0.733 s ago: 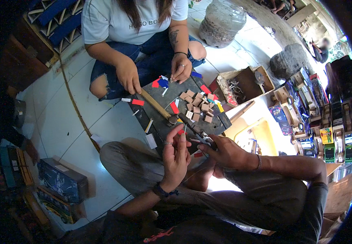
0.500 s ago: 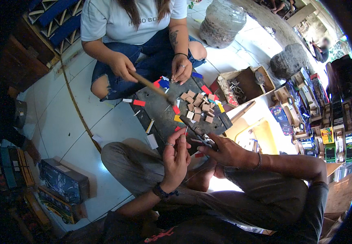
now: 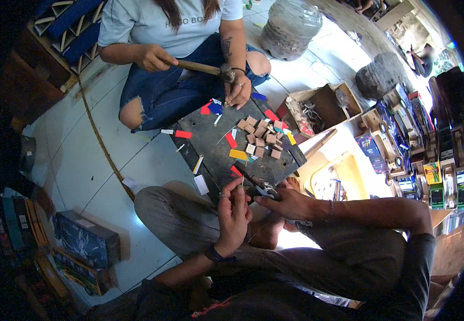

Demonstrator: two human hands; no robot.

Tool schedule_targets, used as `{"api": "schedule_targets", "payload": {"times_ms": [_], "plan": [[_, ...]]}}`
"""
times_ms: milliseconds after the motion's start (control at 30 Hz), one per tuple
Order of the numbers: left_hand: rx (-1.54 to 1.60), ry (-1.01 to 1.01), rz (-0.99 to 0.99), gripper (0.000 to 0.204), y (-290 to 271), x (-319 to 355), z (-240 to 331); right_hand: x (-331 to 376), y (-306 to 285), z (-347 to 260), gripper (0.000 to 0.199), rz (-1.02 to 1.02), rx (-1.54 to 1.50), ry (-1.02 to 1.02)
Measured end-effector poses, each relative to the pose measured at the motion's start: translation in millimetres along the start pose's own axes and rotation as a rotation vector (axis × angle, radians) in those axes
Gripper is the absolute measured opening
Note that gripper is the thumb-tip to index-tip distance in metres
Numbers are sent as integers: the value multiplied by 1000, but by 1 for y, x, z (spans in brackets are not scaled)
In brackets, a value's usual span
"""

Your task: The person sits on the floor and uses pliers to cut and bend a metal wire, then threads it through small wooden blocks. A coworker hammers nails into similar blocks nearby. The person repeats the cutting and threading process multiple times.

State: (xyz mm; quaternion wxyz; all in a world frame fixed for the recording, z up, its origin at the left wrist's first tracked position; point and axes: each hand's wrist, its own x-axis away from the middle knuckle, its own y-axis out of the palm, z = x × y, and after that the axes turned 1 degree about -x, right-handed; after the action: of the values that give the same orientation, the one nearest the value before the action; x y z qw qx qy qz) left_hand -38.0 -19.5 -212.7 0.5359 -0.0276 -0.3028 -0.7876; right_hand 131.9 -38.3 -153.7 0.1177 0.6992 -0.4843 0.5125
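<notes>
By one board [image 3: 214,162], left hand [image 3: 233,216] pinches one stick [image 3: 243,181], right hand [image 3: 295,205] grips one tool [image 3: 267,189]

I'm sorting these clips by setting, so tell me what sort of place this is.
Probably a small, informal workshop on a tiled floor: a hammer held raised, and small brown blocks piled on a low, dark work surface, suggest it.

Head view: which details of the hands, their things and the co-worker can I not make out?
All in the head view:
Metal tool: handle end, covered by the right hand.
Thin white piece: lower end, hidden by the left hand.
Tiny piece at the co-worker's left hand: too small.
Co-worker: cut off by the top edge.
</notes>
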Motion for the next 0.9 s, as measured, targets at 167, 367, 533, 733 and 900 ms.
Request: {"api": "schedule_targets", "payload": {"times_ms": [167, 367, 533, 733, 900], "plan": [[-13, 2, 31, 30, -1, -3, 0, -15, 9, 16, 65, 23, 37, -102], [31, -26, 35, 28, -3, -4, 2, -24, 19, 24, 54, 294, 95, -384], [-1, 46, 37, 27, -9, -3, 14, -16, 0, 16, 44, 279, 314, -258], [-66, 56, 60, 21, -11, -1, 24, -1, -20, -7, 62, 140, -15, -333], [-167, -86, 68, 20, -15, 4, 22, 18, -44, 1, 59, -149, -236, -77]]}}
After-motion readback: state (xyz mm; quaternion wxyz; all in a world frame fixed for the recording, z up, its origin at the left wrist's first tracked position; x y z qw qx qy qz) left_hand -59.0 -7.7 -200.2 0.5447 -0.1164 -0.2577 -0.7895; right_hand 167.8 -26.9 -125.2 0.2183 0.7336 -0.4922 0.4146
